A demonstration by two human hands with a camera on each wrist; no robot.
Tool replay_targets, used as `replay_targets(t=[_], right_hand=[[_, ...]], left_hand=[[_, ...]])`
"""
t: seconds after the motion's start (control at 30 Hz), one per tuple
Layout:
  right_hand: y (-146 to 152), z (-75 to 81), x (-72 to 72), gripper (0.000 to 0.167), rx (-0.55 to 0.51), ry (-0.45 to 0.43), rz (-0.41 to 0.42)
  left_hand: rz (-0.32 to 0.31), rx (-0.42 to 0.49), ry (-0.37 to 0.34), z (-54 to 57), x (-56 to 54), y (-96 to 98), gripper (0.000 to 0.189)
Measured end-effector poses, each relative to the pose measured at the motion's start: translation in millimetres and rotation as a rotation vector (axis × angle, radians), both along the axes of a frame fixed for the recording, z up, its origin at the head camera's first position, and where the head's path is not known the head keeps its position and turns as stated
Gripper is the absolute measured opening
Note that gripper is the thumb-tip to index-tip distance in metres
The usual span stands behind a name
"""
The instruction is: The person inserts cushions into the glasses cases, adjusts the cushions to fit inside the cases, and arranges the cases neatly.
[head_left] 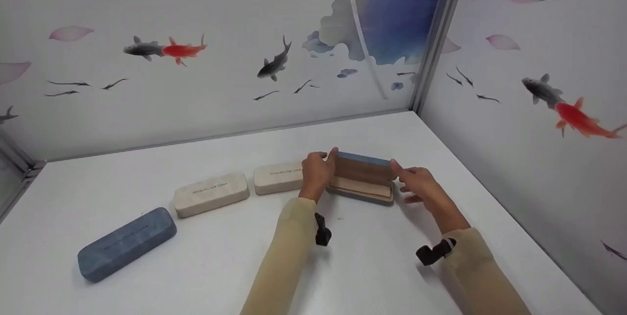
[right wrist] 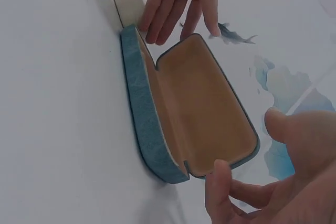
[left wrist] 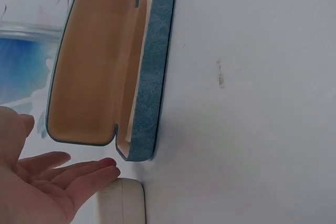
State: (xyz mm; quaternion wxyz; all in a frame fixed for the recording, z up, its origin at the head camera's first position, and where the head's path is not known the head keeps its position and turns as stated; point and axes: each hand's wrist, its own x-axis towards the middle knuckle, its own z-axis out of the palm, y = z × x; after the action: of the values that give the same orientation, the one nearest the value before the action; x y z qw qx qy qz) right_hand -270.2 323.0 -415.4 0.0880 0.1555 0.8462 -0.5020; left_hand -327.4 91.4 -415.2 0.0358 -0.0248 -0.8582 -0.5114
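Note:
A blue glasses case [head_left: 362, 198] with a tan lining lies on the white table, its lid [left wrist: 92, 66] raised. Inside its base is a flat beige piece [head_left: 365, 188], perhaps a cloth. My left hand [head_left: 317, 172] is at the case's left end, thumb up by the lid's corner; the left wrist view shows its fingers loosely extended. At the opposite end, my right hand [right wrist: 294, 177] has a fingertip by the lid's edge, its thumb apart. Neither hand grips the case. Just left of it, partly behind my left hand, sits a closed cream glasses case [head_left: 275, 180].
Farther left are another closed cream glasses case [head_left: 211, 196] and a closed blue one [head_left: 127, 245], forming a curved row. White panels printed with fish [head_left: 183, 50] stand along the table's back and right edges, meeting at a metal corner post [head_left: 437, 36].

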Motion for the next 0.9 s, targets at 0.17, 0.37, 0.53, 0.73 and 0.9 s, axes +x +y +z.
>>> replay_targets(t=[0.17, 0.37, 0.53, 0.73, 0.9], right_hand=[[-1.0, -6.1, -1.9, 0.102, -0.086, -0.058, 0.041], [1.2, -4.8, -3.9, 0.097, -0.211, -0.067, 0.062], [2.1, -2.6, -4.3, 0.093, -0.294, -0.076, 0.047], [0.2, -4.0, -5.5, 0.09, -0.299, -0.068, 0.074], [2.9, -5.3, -3.4, 0.083, -0.334, -0.06, 0.101]], left_hand=[[-0.023, -0.009, -0.035, -7.4, -0.8, -1.3, 0.057], [0.009, -0.006, -0.09, -6.6, -1.5, 2.4, 0.058], [-0.003, 0.017, -0.134, -0.7, -0.9, 2.2, 0.056], [-0.03, 0.027, -0.182, 3.7, 0.2, -2.2, 0.052], [-0.059, 0.024, -0.201, 5.7, 2.5, -3.6, 0.052]])
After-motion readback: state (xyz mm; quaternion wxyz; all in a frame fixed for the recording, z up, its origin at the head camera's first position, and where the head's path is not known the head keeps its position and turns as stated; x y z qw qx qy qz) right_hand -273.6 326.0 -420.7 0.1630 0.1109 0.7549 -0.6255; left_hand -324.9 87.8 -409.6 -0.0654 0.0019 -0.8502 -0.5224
